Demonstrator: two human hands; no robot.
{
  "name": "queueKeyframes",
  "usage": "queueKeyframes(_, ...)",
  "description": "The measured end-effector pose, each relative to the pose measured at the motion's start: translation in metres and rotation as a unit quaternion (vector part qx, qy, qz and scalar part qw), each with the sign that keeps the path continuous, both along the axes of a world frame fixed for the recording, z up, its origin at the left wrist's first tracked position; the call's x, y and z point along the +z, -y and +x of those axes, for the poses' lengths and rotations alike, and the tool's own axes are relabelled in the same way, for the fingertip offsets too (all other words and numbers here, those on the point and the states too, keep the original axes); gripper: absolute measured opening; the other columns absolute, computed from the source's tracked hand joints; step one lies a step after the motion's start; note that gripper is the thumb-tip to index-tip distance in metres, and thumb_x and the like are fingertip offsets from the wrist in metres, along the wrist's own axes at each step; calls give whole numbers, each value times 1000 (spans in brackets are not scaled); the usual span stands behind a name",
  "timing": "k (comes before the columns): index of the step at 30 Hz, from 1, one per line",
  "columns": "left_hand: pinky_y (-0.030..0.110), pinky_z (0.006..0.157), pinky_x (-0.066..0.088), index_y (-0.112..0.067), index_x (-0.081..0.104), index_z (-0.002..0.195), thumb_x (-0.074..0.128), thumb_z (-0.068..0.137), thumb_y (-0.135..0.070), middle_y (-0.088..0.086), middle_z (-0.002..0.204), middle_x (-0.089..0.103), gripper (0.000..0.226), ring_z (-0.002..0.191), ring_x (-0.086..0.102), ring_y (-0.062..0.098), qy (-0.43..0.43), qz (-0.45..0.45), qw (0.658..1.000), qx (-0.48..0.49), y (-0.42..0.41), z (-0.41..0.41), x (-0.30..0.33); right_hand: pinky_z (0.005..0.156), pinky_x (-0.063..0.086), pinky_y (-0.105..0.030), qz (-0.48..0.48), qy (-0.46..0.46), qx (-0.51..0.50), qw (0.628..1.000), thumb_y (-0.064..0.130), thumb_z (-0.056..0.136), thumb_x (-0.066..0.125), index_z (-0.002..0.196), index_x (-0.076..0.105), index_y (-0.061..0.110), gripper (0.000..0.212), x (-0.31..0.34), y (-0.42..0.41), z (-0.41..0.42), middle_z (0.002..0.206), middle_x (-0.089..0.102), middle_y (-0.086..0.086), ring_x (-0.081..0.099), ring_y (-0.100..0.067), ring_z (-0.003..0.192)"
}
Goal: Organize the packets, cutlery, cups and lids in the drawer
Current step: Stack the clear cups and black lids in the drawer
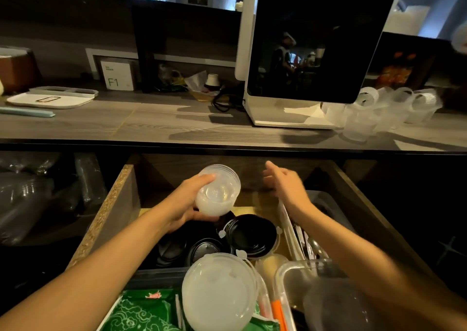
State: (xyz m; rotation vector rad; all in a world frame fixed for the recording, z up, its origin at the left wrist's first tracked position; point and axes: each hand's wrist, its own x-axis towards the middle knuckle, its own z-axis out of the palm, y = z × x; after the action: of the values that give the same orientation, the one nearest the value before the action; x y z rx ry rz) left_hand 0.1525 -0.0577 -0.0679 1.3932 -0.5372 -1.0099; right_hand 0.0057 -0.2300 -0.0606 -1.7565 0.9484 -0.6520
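Lids [217, 190], clear stack, held in left hand [185, 205] grip above drawer [115, 212]; right hand [284, 183] at 1 o'clock, fingers spread, nothing held.

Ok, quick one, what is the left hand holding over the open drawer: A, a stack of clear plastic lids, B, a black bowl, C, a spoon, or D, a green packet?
A: the left hand grips a stack of clear plastic lids above the drawer, while the black bowl sits inside it.

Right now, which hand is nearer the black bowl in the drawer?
Left. The left hand, holding clear lids, sits just above-left of the black bowl; the right hand reaches farther back.
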Motion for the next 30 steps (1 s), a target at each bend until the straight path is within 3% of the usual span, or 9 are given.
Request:
queueKeyframes(4, 40, 61, 60, -26, 59, 122, 55, 96, -47, 16, 122, 67, 34, 97, 70, 33, -23, 0, 999, 31, 1, 4, -1, 65, 53, -23, -147, -106, -37, 983, 29, 89, 69, 121, 67, 10, 37, -8, 52, -30, 108, 70, -5, 66, -14, 81)
queueKeyframes(6, 40, 62, 60, -27, 60, 120, 55, 96, -47, 16, 122, 67, 32, 98, 70, 34, -25, -1, 999, 33, 1, 4, -1, 70, 52, -24, -184, -168, -21, 968, 30, 89, 69, 127, 63, 12, 42, -12, 71, -35, 119, 67, -6, 66, -17, 92)
queueKeyframes(9, 42, 63, 61, -28, 61, 117, 53, 97, -46, 14, 121, 67, 27, 100, 70, 34, -18, 0, 999, 39, 2, 3, -1, 77, 45, -25, -203, -224, 19, 953, 31, 89, 69, 129, 62, 15, 44, -18, 90, -32, 124, 65, -8, 64, -21, 106)
queueKeyframes(14, 42, 67, 63, -28, 62, 112, 51, 99, -43, 10, 113, 68, 22, 99, 69, 32, -11, 4, 999, 48, 3, 2, -1, 64, 47, -26, -189, -289, 73, 936, 34, 91, 67, 125, 63, 12, 41, -26, 102, -19, 105, 69, -8, 63, -17, 86)
queueKeyframes(16, 43, 67, 63, -28, 63, 111, 51, 99, -42, 9, 110, 69, 22, 97, 70, 31, -9, 3, 999, 48, 4, 2, -1, 60, 47, -26, -191, -301, 89, 930, 31, 92, 65, 117, 67, 13, 31, -27, 107, -14, 94, 67, -6, 62, -17, 81)
queueKeyframes(19, 45, 70, 62, -27, 65, 113, 51, 99, -42, 8, 110, 71, 25, 99, 71, 31, -11, 3, 999, 48, 4, 3, -2, 60, 43, -21, -205, -296, 114, 926, 25, 92, 65, 109, 70, 11, 22, -27, 112, -12, 96, 67, -8, 58, -16, 81)
queueKeyframes(24, 47, 71, 62, -26, 64, 119, 51, 98, -45, 11, 117, 71, 32, 103, 71, 33, -25, 6, 998, 62, 4, 4, -3, 54, 36, -17, -228, -243, 130, 934, 23, 93, 64, 109, 70, 9, 22, -30, 114, -15, 76, 58, 8, 52, -3, 64)
queueKeyframes(27, 47, 70, 62, -27, 62, 120, 52, 97, -47, 12, 120, 69, 32, 103, 70, 35, -32, 8, 998, 61, 2, 2, -3, 61, 39, -15, -241, -236, 123, 933, 21, 96, 60, 111, 70, 9, 22, -32, 112, -14, 94, 65, 2, 57, -7, 77)
queueKeyframes(30, 50, 76, 61, -27, 61, 122, 52, 97, -47, 13, 121, 68, 33, 105, 70, 36, -33, 12, 998, 56, 1, 1, -3, 78, 47, -26, -238, -251, 117, 931, 21, 99, 55, 109, 69, 13, 19, -36, 108, -9, 102, 66, -2, 61, -17, 95)
